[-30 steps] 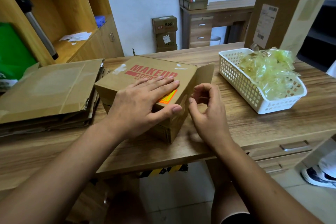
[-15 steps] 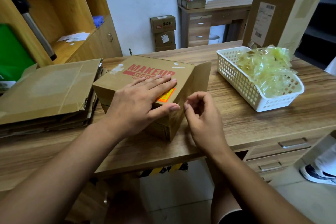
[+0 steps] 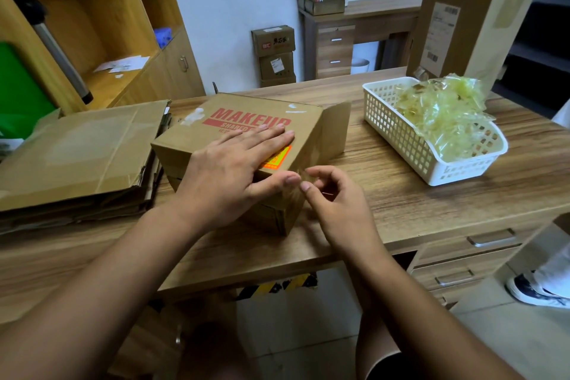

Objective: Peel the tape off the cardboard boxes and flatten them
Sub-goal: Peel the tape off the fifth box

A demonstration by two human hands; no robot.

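Observation:
A brown cardboard box [image 3: 246, 114] printed "MAKEUP" lies on the wooden desk [image 3: 401, 200], with one side flap standing open at its right. My left hand [image 3: 234, 170] presses flat on the lid, fingers straight, thumb over the near edge beside an orange sticker [image 3: 277, 160]. My right hand [image 3: 336, 200] is at the box's near right corner, its fingers curled. Thumb and fingertips pinch a thin clear strip of tape [image 3: 303, 173] that comes off that corner.
A stack of flattened cardboard [image 3: 77, 151] lies at the left. At the right, a white plastic basket [image 3: 410, 145] holds crumpled yellowish tape. A tall open box [image 3: 468, 9] stands behind it. Wooden shelves rise at the far left. A person's shoe [image 3: 536, 290] shows at the lower right.
My right hand has shifted a little nearer the box's near corner and its fingers have closed on the tape. My left hand has stayed flat on the lid.

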